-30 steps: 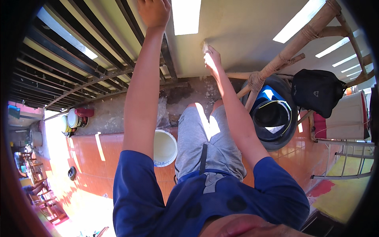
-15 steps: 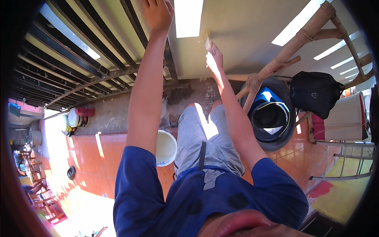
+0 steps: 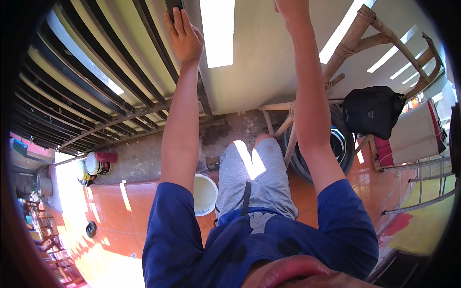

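Observation:
Raised at the top, my left hand (image 3: 186, 41) lies with its fingers stretched out against a dark metal upright (image 3: 174, 6) of the barred gate. It holds nothing that I can see. My right hand (image 3: 294, 13) is lifted in front of the pale wall (image 3: 257, 72), and the upper edge of the head view cuts off most of its fingers. Whatever it holds is out of sight; the paintbrush from the earlier frame does not show. Beside my left thigh stands a white bucket (image 3: 214, 184) with pale stuff inside.
Slanted dark bars (image 3: 96, 62) fill the upper left. On the right stand a bamboo frame (image 3: 353, 41), a hanging black bag (image 3: 373, 111), a black tyre (image 3: 346, 161) and a metal ladder (image 3: 422, 209). Paint cans (image 3: 98, 164) sit at the left, and a black object (image 3: 91, 229) lies on the orange tiles (image 3: 144, 201).
My right hand has moved up and right, and the paintbrush has gone out of view. My left hand appears lower, its fingers now showing against the metal upright. The whole view has shifted slightly.

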### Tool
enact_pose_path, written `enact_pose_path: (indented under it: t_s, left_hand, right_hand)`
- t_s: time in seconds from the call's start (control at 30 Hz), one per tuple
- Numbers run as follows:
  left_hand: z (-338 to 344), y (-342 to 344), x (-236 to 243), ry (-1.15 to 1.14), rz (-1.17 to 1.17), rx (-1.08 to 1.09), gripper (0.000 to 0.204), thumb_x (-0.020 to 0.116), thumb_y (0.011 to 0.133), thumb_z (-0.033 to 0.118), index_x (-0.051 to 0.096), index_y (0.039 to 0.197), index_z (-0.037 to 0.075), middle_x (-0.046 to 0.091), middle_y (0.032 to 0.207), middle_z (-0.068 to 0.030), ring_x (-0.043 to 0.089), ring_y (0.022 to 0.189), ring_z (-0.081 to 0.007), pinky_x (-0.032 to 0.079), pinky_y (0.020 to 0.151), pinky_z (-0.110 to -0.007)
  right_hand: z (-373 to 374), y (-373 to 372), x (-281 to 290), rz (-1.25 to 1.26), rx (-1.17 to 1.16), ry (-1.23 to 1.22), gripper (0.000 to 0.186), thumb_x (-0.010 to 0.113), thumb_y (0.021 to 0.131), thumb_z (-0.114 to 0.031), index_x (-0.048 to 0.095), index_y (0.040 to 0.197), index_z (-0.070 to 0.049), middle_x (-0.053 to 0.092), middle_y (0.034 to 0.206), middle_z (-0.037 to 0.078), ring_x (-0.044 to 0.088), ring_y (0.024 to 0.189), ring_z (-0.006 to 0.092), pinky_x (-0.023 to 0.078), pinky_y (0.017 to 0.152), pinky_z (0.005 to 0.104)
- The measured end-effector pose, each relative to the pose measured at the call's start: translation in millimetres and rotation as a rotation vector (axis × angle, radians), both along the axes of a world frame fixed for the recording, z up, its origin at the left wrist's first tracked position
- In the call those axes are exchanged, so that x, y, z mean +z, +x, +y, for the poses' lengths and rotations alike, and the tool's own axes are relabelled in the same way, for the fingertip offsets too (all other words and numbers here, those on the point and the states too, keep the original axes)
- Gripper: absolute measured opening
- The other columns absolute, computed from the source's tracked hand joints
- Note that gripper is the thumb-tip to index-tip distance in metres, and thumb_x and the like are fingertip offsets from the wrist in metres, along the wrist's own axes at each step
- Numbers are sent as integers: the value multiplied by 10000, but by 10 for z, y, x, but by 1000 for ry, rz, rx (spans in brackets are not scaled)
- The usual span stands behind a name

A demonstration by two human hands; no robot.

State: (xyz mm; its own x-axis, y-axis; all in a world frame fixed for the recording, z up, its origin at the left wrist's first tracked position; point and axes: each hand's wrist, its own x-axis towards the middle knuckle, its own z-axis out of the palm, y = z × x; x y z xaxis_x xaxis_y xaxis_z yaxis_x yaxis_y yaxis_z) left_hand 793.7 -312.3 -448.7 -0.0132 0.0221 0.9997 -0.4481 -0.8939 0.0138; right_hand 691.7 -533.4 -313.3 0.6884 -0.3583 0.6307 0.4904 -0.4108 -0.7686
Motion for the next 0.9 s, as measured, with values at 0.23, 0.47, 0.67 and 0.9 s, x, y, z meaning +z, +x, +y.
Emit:
enact_pose_path:
  t_s: [0.23,0.47,0.67,0.9]
  left_hand:
    - [2,15,10,-9,-65,17,494,534,906,-21,502,1399,-3,416,1550,-123,421,1405,-452,594,908,-444]
    - [5,-21,13,-3,-8,6,500,540,907,-8,480,1403,-2,420,1534,-136,404,1408,-462,589,928,-464]
    - [12,-25,20,2,-9,6,497,542,916,1,459,1406,-3,419,1524,-151,403,1401,-471,585,945,-472]
    - [-1,14,16,-13,-40,-3,495,526,913,-8,494,1407,-1,410,1550,-124,411,1403,-466,578,928,-473]
  right_hand:
    - [267,-243,-2748,759,-152,219,399,480,1026,-263,611,1340,-55,726,978,185,708,798,316,547,704,407]
    - [-93,64,-1065,421,276,335,138,422,963,-86,555,972,-50,437,704,-16,342,507,62,271,420,263]
    - [81,287,-11,-590,-325,-348,335,434,1020,-140,615,1262,5,705,906,225,695,847,375,534,723,417]
    - [372,-228,-2630,657,-201,-97,400,457,968,-186,583,1280,32,676,1098,315,678,983,466,533,876,483]
